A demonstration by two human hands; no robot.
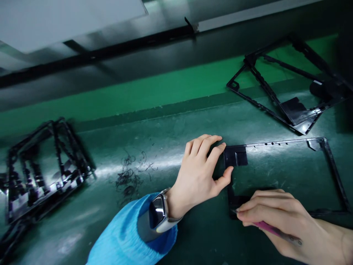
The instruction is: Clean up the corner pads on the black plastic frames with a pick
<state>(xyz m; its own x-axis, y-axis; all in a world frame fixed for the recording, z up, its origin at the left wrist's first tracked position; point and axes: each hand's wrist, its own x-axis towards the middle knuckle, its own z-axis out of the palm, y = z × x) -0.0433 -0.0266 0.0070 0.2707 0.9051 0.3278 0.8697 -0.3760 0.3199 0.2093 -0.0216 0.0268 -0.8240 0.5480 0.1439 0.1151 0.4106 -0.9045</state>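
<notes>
A black rectangular frame lies flat on the green work surface. My left hand rests at its left edge, thumb and fingertips against the rim, fingers spread with nothing held between them. My right hand is closed around a pink-handled tool, its tip at the frame's lower left corner. The tip itself is small and partly covered by my fingers.
Black shavings lie left of my left hand. Stacked black frames sit at the far left. More black frames overlap at the upper right. A metal ledge runs along the back, beside a pale panel.
</notes>
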